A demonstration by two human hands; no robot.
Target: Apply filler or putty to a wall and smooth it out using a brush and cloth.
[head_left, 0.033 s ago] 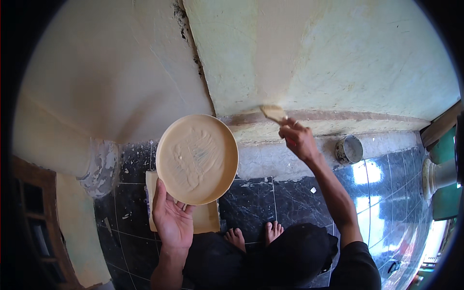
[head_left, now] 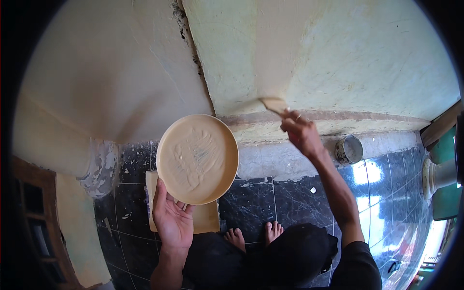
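Note:
My left hand (head_left: 174, 224) grips the lower edge of a round, shallow cream tray (head_left: 160, 154), thumb at its side and fingers tucked beneath. Streaked cream paint (head_left: 205, 147) coats its inside. My right hand (head_left: 302, 133) is closed around the handle of a paintbrush (head_left: 273, 104). The brush's bristles are cream-coloured and lie at the lower part of the pale green wall (head_left: 367, 63), below a beige painted strip (head_left: 276, 48). Whether the bristles press on the wall or hover just off it, I cannot tell.
A rectangular cream container (head_left: 209, 220) sits on the dark tiled floor (head_left: 251, 198), partly behind the round tray. A small round tin (head_left: 349, 149) stands on the rough ledge (head_left: 270, 157) at right. My bare feet (head_left: 235, 239) are below. A cracked wall joint (head_left: 195, 53) runs down between two walls.
The paintbrush and my right hand have shifted slightly up the wall, and the hand is a little further right. My left hand and the round tray stay nearly still.

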